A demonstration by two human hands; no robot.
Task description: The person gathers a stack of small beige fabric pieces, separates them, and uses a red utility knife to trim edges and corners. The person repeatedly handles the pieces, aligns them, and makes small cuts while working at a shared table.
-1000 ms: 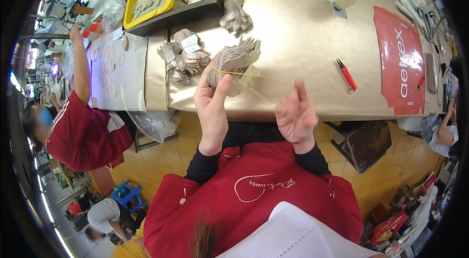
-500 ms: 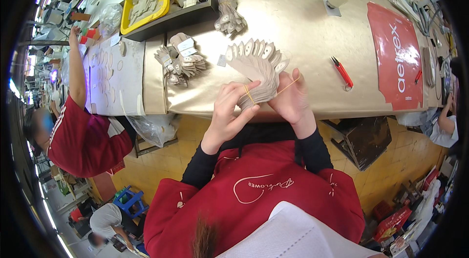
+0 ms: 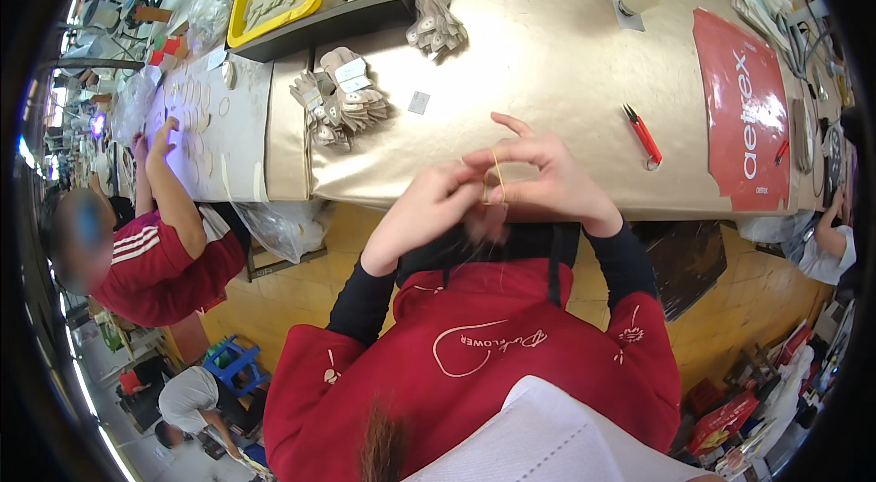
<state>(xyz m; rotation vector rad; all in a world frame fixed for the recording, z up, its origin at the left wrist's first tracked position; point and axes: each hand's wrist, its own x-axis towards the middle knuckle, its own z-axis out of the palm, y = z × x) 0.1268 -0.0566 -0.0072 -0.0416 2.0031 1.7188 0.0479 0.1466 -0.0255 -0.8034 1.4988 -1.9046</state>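
R hand [image 3: 557,176] part-open, thin elastic band [image 3: 500,174] stretched on fingers; L hand [image 3: 427,207] curled, hold unclear. Band prob. light, springy; pinch at 6 o'clock

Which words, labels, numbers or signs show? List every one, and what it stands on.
Wording not copied here; places only:
Red sheet: large white lettering, legible.
Red garment: white lettering across the chest, legible.
White slip: any writing too small to read.
Small grey tag: too small to read.
Red box, lower right: too blurred.
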